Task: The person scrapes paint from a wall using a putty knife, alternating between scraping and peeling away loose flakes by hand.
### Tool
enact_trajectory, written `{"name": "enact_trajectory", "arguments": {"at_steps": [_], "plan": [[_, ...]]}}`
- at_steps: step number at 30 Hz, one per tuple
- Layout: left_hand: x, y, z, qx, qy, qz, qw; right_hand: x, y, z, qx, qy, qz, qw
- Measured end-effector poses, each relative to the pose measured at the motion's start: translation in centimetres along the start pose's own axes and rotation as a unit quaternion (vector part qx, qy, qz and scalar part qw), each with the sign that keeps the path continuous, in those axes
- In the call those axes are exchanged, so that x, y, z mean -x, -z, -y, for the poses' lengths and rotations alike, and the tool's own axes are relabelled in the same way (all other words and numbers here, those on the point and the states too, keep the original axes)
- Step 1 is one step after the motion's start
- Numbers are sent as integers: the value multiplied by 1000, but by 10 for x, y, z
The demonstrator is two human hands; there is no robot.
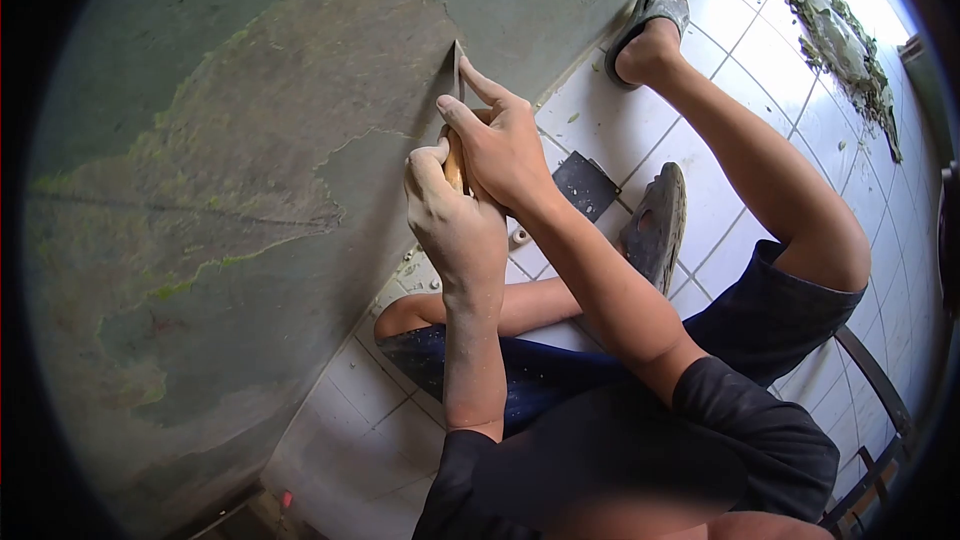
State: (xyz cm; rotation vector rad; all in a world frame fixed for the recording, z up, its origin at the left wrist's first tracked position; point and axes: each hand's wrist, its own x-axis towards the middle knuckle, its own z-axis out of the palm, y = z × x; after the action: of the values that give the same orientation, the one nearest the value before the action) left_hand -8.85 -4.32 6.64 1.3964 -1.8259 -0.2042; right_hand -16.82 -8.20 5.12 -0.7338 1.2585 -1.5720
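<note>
A scraper [457, 75] with a thin metal blade and a wooden handle points up against the wall [270, 90], its tip near the edge of a bare, stained patch. My left hand [450, 210], coated in pale dust, is wrapped round the lower handle. Above it and to its right, my right hand [505, 145] grips the upper handle, the forefinger stretched along the blade and the thumb across it. Part of the handle is hidden between the hands. Greenish paint with ragged edges surrounds the rough patch.
White floor tiles [715, 140] meet the wall's foot. On them lie a dark flat square [586, 186], a small roll [520, 236] and paint crumbs. Grey clogs [655, 230] are by my bent legs. Leaves and plastic debris [840, 40] lie upper right; a dark metal frame [875, 380] stands lower right.
</note>
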Motion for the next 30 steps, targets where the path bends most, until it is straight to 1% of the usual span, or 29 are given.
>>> {"name": "enact_trajectory", "arguments": {"at_steps": [2,8,12,14,15,16,17,20,21,22,24,25,26,28,29,30], "plan": [[0,-4,-5,-6,-6,0,1000,-3,6,-1,-40,-4,33,999],[-5,-16,-21,-31,11,16,999,-13,23,2,-76,-42,61,994],[-1,-22,-18,-24,0,-6,1000,-14,29,2,-60,-34,71,995],[-3,-27,-16,-20,-6,-13,1000,-17,32,8,-4,-41,91,995],[-8,-29,-13,-15,-24,-22,999,-21,30,3,-3,-45,89,995],[-11,-29,-8,-12,-40,-31,999,-25,24,-4,-20,-26,51,998],[-18,-31,-2,23,-29,-4,999,-27,21,-8,-37,-1,13,999],[-17,-32,-10,23,-24,-3,999,-27,23,-4,-29,17,5,999],[-10,-30,-14,16,-30,-13,999,-21,27,0,-43,-9,37,998],[-2,-27,-16,16,-30,-13,999,-15,27,1,-42,-10,38,998],[6,-26,-20,10,-1,-51,999,-11,28,2,-14,-28,104,994],[5,-25,-22,11,5,-46,999,-12,29,4,22,-21,93,995],[0,-28,-22,11,5,-43,999,-17,30,3,22,-22,90,995],[-10,-39,-20,20,-3,-25,999,-28,32,-1,-43,24,43,998],[-13,-39,-22,14,-5,-15,1000,-30,35,0,-58,-22,44,997],[-9,-37,-22,12,-3,-14,1000,-25,34,1,-59,-24,45,997]]}}
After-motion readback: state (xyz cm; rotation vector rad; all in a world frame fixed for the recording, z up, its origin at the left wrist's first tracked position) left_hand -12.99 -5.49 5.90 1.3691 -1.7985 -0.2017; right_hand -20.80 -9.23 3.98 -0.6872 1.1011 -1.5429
